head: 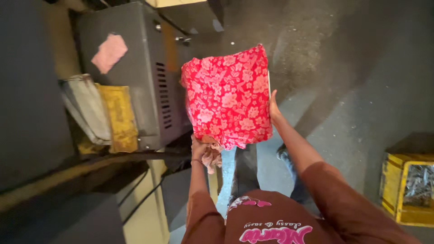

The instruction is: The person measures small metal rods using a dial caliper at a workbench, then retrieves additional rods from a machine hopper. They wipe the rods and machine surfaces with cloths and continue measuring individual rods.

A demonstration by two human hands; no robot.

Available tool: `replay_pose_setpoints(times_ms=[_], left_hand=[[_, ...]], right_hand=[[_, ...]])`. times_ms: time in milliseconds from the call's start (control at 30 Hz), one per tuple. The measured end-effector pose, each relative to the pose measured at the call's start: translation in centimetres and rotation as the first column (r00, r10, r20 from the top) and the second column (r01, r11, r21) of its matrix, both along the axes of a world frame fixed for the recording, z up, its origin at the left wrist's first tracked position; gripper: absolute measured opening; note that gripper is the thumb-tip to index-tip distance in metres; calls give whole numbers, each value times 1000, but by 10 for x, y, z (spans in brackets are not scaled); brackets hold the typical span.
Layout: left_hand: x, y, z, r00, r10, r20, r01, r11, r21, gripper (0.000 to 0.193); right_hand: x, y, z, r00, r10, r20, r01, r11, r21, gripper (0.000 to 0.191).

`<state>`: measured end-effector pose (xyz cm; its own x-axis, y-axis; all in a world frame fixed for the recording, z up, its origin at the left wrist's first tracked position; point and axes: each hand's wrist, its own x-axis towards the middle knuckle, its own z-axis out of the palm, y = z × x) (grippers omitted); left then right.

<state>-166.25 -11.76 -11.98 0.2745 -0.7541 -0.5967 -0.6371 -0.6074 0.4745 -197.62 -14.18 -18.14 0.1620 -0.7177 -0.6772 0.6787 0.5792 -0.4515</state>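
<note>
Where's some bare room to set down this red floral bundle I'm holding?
Bare floor lies right of the bundle, between it and the yellow crate. The grey machine top is bare beside the pink rag. Lower left is crowded: yellow block, cables.

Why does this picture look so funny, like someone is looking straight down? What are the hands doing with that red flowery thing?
The camera sits on a person's head, so you see their own arms from above. Both hands hold up something covered in a red flowered cloth. The left hand grips its bottom edge, and the right hand presses flat against its side. Beside it stands a grey metal machine with a pink rag lying on top. On the floor at the right is a yellow crate.
</note>
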Motion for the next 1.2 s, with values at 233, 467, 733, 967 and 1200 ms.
replay_pose_setpoints(times_ms=[233,467,733,967,1200], left_hand=[[-107,36,-7,985,-171,11,171,981,-93,99],[-231,42,-23,895,-446,6,445,893,-75,79],[-385,43,-42,625,-780,-20,772,622,-132,90],[-502,77,-58,442,-896,-23,889,442,-120,90],[-614,111,-70,179,-982,-61,982,181,-43,92]], right_hand=[[-113,72,-3,995,-99,-11,99,992,72,126],[-229,168,-14,926,-357,-124,362,932,25,122],[-326,286,-13,744,-659,-112,660,751,-39,123],[-369,385,-7,503,-857,-111,863,504,12,130],[-405,462,5,242,-968,-61,968,236,88,135]])
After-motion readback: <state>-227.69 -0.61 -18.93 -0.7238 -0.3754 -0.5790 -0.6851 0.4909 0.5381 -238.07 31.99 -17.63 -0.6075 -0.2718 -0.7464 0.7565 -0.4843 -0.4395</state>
